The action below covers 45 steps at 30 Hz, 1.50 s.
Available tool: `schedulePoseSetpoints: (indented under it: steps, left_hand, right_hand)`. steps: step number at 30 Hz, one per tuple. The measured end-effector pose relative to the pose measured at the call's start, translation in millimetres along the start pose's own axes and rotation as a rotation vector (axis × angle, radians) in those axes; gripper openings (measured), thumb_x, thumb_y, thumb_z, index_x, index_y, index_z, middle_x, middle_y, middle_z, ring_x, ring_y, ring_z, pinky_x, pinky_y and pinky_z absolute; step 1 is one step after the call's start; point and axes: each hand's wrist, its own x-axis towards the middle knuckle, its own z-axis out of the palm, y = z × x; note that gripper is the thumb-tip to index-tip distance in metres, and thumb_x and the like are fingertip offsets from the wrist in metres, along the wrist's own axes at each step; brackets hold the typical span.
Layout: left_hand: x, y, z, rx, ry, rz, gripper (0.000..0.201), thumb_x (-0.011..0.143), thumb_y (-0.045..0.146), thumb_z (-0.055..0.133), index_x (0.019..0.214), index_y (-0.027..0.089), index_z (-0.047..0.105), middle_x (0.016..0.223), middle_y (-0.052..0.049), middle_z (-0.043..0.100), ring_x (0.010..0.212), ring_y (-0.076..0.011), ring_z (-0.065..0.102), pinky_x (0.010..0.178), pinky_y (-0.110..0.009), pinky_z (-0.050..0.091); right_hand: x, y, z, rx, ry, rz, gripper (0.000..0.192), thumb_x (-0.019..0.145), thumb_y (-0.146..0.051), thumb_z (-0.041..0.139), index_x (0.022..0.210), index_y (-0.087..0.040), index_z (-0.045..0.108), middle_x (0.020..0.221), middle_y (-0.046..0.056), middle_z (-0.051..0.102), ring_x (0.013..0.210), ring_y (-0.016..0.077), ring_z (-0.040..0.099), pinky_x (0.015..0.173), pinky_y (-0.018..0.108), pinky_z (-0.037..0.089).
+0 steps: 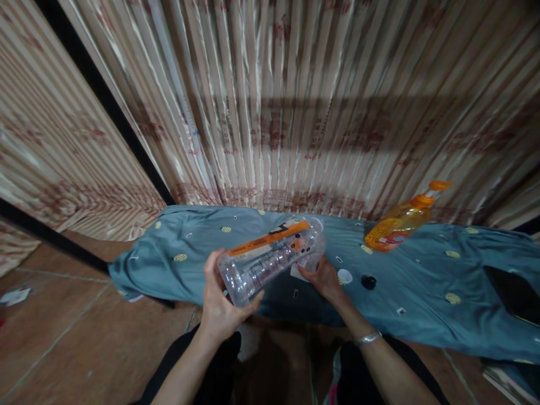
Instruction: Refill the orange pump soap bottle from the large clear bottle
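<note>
Two hands hold one clear plastic bottle point(272, 256) lying sideways: left hand point(221, 304) grips its base, right hand point(323, 278) steadies its far neck end above the surface point(422, 281).

Blue-grey patterned cloth point(422, 292) spread across the middle. Orange pump bottle point(399, 225) far right on it, tilted. 1 small white cap point(345, 275) and 1 black cap point(368, 282) just beside each other, mid-right. Striped curtain point(295, 101) behind. Brown tiled floor point(63, 337) near left.

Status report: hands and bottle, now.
Left hand grips clear bottle base, bottle tilted. Right hand at its mouth end. White cap, black cap alongside.
</note>
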Motion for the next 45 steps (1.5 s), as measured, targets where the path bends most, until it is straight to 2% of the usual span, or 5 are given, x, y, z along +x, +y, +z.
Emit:
schedulePoseSetpoints:
  steps: [11,29,34,37,45]
  left_hand:
    - [-2,-3,2.2,-0.066,-0.031,-0.036,0.094,0.073,0.040,0.089,0.147,0.028,0.031,0.114,-0.003,0.060,0.088,-0.0212,0.072,0.077,-0.037,0.062]
    - [-1,-4,6.7,-0.009,0.116,-0.013,0.094,0.066,0.052,0.091,0.141,0.025,0.041,0.117,-0.009,0.060,0.093,-0.0271,0.070,0.078,-0.043,0.062]
    - [-3,-15,2.2,-0.031,0.024,-0.033,0.098,0.067,0.043,0.093,0.144,0.027,0.036,0.118,-0.006,0.060,0.093,-0.0251,0.071,0.079,-0.041,0.063]
    - [-4,-18,1.7,-0.045,-0.010,-0.042,0.098,0.069,0.042,0.092,0.145,0.027,0.033,0.119,-0.006,0.059,0.095,-0.0243,0.072,0.080,-0.041,0.063]
    - [-2,-4,4.8,-0.128,-0.032,-0.128,0.093,0.071,0.042,0.090,0.143,0.030,0.032,0.119,-0.005,0.063,0.099,-0.0252,0.074,0.085,-0.042,0.063]
  right_hand:
    - [-1,-4,-4,0.069,-0.014,0.021,0.064,0.085,-0.039,0.076,0.140,-0.012,0.057,0.117,0.021,0.081,0.113,0.0432,0.079,0.098,0.055,0.062]
    - [-2,-8,-10,0.105,-0.038,-0.008,0.067,0.085,-0.040,0.073,0.142,-0.008,0.057,0.119,0.020,0.081,0.117,0.0420,0.078,0.099,0.051,0.063]
    - [-1,-9,-9,0.086,-0.039,-0.003,0.065,0.085,-0.039,0.074,0.142,-0.013,0.056,0.119,0.018,0.082,0.117,0.0394,0.078,0.098,0.048,0.063]
    - [-1,-10,-10,0.091,-0.053,-0.005,0.067,0.086,-0.038,0.074,0.143,-0.008,0.055,0.121,0.022,0.081,0.117,0.0395,0.078,0.100,0.047,0.062]
    - [1,-3,-3,0.087,-0.027,-0.040,0.060,0.086,-0.040,0.071,0.137,-0.010,0.059,0.113,0.021,0.082,0.111,0.0409,0.080,0.096,0.051,0.064]
